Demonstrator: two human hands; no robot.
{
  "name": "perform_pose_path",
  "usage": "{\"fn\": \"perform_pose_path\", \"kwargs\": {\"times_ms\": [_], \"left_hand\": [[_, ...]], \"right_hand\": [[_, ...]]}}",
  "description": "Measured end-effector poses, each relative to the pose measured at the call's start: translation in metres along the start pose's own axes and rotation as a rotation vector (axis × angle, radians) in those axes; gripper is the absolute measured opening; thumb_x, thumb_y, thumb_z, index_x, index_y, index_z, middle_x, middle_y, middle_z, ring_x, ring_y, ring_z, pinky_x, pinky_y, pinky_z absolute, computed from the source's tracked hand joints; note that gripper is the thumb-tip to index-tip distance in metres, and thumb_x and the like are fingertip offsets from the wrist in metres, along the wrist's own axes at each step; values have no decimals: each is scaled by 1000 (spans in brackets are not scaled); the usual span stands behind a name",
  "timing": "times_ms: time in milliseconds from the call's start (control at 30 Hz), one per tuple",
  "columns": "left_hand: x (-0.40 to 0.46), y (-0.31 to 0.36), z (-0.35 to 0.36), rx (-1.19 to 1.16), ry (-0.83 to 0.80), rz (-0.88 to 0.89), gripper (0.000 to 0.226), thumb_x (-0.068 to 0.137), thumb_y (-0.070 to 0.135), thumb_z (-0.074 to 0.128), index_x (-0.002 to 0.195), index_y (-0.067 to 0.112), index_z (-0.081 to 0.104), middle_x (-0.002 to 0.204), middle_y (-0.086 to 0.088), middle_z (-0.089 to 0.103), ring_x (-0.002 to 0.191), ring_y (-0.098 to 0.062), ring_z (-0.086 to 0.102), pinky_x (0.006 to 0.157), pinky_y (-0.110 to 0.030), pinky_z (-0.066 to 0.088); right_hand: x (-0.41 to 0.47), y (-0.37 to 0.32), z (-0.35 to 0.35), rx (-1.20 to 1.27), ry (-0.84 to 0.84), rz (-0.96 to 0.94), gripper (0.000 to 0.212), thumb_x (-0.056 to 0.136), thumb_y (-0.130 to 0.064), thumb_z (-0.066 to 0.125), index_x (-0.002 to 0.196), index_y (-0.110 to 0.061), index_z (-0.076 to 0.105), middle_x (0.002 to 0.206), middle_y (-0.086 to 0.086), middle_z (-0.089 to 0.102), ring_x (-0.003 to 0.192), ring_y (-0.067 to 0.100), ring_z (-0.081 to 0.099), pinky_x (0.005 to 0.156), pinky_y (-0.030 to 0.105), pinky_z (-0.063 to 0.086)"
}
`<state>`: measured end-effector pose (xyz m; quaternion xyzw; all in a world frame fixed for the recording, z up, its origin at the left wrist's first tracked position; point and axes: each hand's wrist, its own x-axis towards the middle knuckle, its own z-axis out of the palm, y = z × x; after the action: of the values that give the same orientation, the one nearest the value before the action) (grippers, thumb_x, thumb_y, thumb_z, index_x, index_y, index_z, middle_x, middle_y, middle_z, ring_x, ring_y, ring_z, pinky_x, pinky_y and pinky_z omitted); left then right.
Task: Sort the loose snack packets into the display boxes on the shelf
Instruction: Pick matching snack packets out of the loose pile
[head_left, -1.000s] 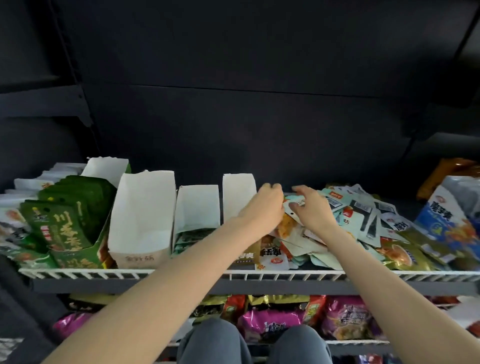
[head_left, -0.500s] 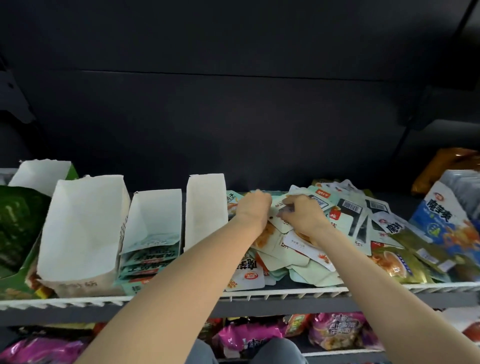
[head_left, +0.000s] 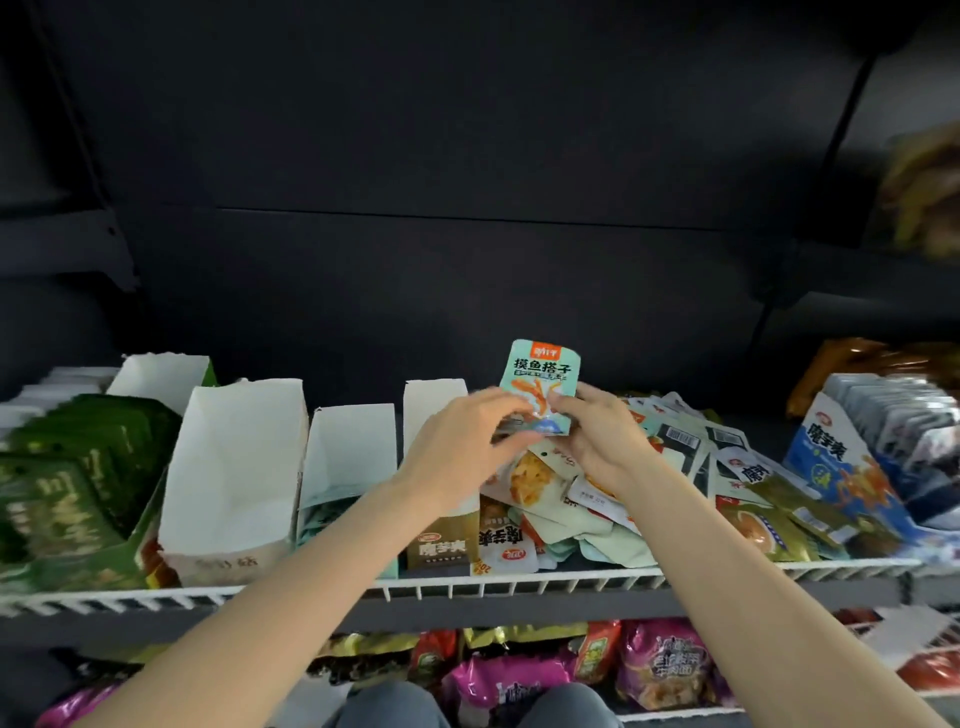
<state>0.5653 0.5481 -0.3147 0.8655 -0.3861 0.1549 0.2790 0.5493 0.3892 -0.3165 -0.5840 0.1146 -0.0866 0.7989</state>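
A small teal snack packet (head_left: 540, 379) stands upright above the pile, pinched at its lower edge by both hands. My left hand (head_left: 457, 452) holds its lower left and my right hand (head_left: 597, 441) its lower right. Below them lies a heap of loose snack packets (head_left: 561, 499) on the wire shelf. Left of the hands stand white display boxes: a narrow one (head_left: 431, 400) partly hidden by my left hand, a middle one (head_left: 348, 452) with teal packets inside, and a wide one (head_left: 234, 467).
A green box of green packets (head_left: 78, 478) fills the shelf's left end. A blue display box (head_left: 852, 467) stands at the right. The white wire shelf rim (head_left: 519, 584) runs along the front, with more snack bags (head_left: 519, 670) on the shelf below.
Both hands came up out of the loose pile holding one teal packet upright. The camera view shifted left again, bringing the green box back into sight.
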Motion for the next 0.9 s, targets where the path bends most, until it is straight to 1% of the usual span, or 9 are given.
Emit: {"fn": "perform_pose_path", "kwargs": {"times_ms": [133,233,333,400,500,667,733,800,900], "left_hand": [[-22,-27,-35,-253,221,-264,59,79,43,67,130,23,49,119,15,45,108,-1,46,89,-22,40],[-38,-49,-60,-345,247,-374,45,82,30,69,124,21,53,105,13,59,91,-4,56,75,-13,42],[-54,-69,-82,-364,271,-370,10,85,20,67,93,23,64,83,14,64,75,0,59,63,-9,43],[-64,-82,-93,-374,310,-365,10,85,16,66,80,24,63,76,12,65,68,0,61,63,-16,46],[-80,-96,-103,-329,313,-393,8,85,14,66,79,18,63,73,11,64,69,-1,62,69,-22,51],[-100,-108,-99,-269,167,-410,3,83,20,69,83,21,67,80,5,70,75,-4,66,71,-13,51],[-103,-105,-99,-226,196,-366,5,84,20,69,89,21,69,82,10,68,74,3,61,67,-3,43],[-105,-99,-100,-194,243,-288,8,84,20,68,92,23,67,80,20,62,72,5,57,65,0,38],[-107,-92,-100,-166,284,-186,10,85,18,66,94,23,66,80,21,59,76,6,55,65,-3,39]], "right_hand": [[-16,-2,39,-51,-47,-107,19,91,-2,55,108,-11,59,106,10,70,91,23,69,78,39,58],[-23,3,76,-154,-91,-145,22,90,-2,58,109,-13,58,108,7,69,95,21,69,82,42,57],[-27,15,108,-217,-152,-210,19,88,0,59,103,-12,61,108,9,70,98,22,68,84,40,56],[-28,23,125,-213,-194,-255,21,87,1,61,105,-9,62,106,8,71,99,21,67,85,37,56],[-30,35,138,-338,-236,-339,25,85,0,63,108,-9,64,105,4,71,98,15,67,84,30,56],[-31,51,137,-684,-219,-435,15,83,-7,68,98,-9,69,96,1,71,93,17,67,84,30,54],[-33,52,132,-822,-180,-487,14,84,-12,69,97,-9,70,96,1,71,90,16,66,78,24,52],[-35,49,129,-917,-161,-539,16,85,-14,67,101,-10,70,97,1,71,86,12,63,72,15,48],[-37,46,127,-1088,-137,-585,20,88,-17,64,108,-13,69,99,-1,69,86,10,60,75,18,47]]}}
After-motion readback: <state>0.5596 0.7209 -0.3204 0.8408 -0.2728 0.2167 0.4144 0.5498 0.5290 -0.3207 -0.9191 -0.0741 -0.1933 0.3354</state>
